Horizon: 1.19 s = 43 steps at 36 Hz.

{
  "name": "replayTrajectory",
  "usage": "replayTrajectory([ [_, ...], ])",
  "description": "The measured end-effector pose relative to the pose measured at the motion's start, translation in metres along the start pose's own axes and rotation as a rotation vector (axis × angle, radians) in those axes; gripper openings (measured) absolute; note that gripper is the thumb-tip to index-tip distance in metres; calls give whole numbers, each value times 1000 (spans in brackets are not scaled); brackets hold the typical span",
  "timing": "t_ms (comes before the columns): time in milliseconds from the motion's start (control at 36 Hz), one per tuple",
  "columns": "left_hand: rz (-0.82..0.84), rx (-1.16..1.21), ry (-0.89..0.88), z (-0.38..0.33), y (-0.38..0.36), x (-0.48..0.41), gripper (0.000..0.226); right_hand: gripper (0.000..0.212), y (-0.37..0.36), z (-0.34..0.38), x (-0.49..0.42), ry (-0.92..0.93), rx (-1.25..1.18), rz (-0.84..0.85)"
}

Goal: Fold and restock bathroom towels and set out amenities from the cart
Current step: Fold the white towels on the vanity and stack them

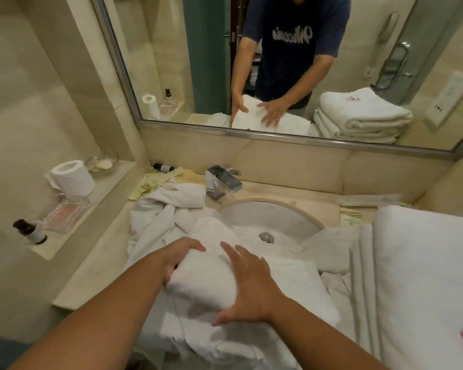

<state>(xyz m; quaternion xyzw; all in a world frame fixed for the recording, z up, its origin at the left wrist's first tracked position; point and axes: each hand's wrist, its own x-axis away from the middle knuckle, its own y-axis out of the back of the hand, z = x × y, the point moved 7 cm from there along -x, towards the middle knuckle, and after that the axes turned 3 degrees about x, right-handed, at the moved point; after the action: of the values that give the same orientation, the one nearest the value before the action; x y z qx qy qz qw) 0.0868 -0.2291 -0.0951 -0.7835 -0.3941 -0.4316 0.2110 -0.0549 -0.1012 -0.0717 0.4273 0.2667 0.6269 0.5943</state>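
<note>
My left hand (179,259) curls around the far-left end of a folded white towel (206,281), fingers wrapped over its edge, while my right hand (247,285) lies flat and spread on top of the same towel, palm down, fingers fanned and pressing rather than gripping. The towel sits at the front of the bench (96,265), on top of a rumpled heap of white linen (166,217) that spills across the left half of the bench and over the near rim of the sink (273,217). The drain (265,237) shows in the uncovered part of the basin, and the chrome tap (223,182) stands just behind it. To my right, a stack of folded towels (422,276) rests on the bench, the top one carrying a red embroidered mark near its front corner. Flat paper amenity packets (155,180) lie near the back-left corner of the bench, with a small dark bottle (163,167) lying on its side against the wall beside them. On the ledge at my left stand a toilet roll (72,177), a clear glass tray (64,212) and another small dark-capped bottle (30,231). The mirror (278,62) above the bench reflects my arms, the towel and the stack.
</note>
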Motion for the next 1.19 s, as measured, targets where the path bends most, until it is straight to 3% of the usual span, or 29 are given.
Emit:
replayTrajectory([
  [56,56,77,-17,-5,-7,3,39,146,-5,12,7,8,64,-1],
  [139,75,191,-110,-15,-11,2,84,124,-2,12,15,-47,31,-158],
  [167,70,258,-150,-21,-13,8,90,113,5,13,19,-62,6,-227],
  [250,131,336,-239,-37,-20,25,55,88,28,17,32,-94,-102,-318],
  [333,187,265,-361,-54,-19,51,100,71,63,24,46,-91,-185,-425],
  [361,217,241,-425,-59,-19,67,90,68,74,25,49,-94,-236,-455],
  [417,238,248,-608,-69,-11,99,41,58,97,29,58,-124,-350,-506],
  [444,193,258,-667,-75,-7,112,35,49,107,31,62,-145,-412,-526],
  [500,68,249,-750,-86,2,134,39,36,125,35,70,-174,-591,-537],
  [583,-171,73,-839,-74,20,151,55,41,148,37,80,-192,-860,-532],
  [667,-199,24,-775,-38,30,145,85,58,165,40,83,-160,-1088,-482],
  [750,30,44,-720,-19,19,137,99,64,172,42,82,-135,-1293,-387],
  [861,328,141,-635,-15,-6,153,77,58,168,40,77,-127,-1497,-238],
  [944,402,206,-567,-19,-9,153,62,73,159,31,71,-88,-1620,-172],
  [1028,361,252,-560,-22,-9,131,58,77,132,2,62,-203,-1650,-157],
  [1083,207,250,-542,-19,-8,106,66,60,103,-28,58,-376,-1614,-197],
  [1139,27,172,-493,-4,-9,81,60,47,65,-57,62,-562,-1478,-195],
  [1194,-41,59,-410,24,-16,52,55,58,21,-79,74,-725,-1280,-129],
])
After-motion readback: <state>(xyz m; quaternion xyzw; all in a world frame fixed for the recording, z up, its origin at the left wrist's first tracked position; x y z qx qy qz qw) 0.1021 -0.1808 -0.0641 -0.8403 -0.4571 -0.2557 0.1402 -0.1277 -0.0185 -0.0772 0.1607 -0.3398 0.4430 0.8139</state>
